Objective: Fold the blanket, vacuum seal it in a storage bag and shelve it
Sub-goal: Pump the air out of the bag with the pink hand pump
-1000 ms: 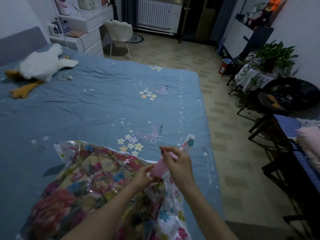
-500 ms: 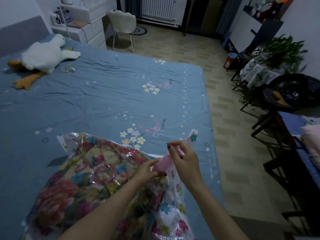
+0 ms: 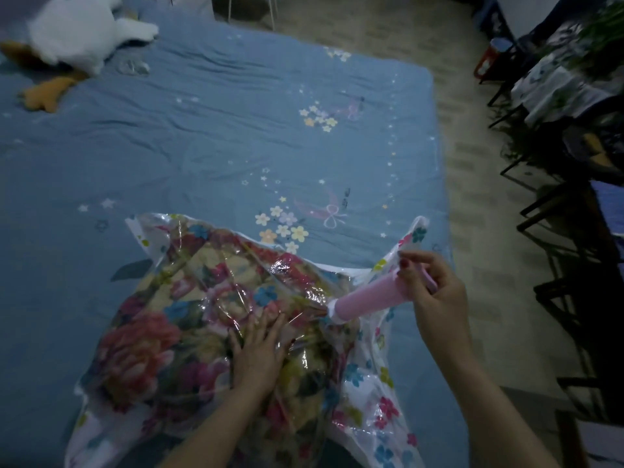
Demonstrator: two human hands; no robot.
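Blanket [image 3: 162, 336] bagged near bed edge [image 3: 439, 184], floor [image 3: 479, 231] beside

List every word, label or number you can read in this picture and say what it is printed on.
Nothing here reads clearly.
Small dark print on the blue flowered bed sheet, beside the pink bow motif: too blurred to read.
Clear flower-printed plastic storage bag: flowers only, no text visible.
Pink cylindrical hand pump: no label visible.
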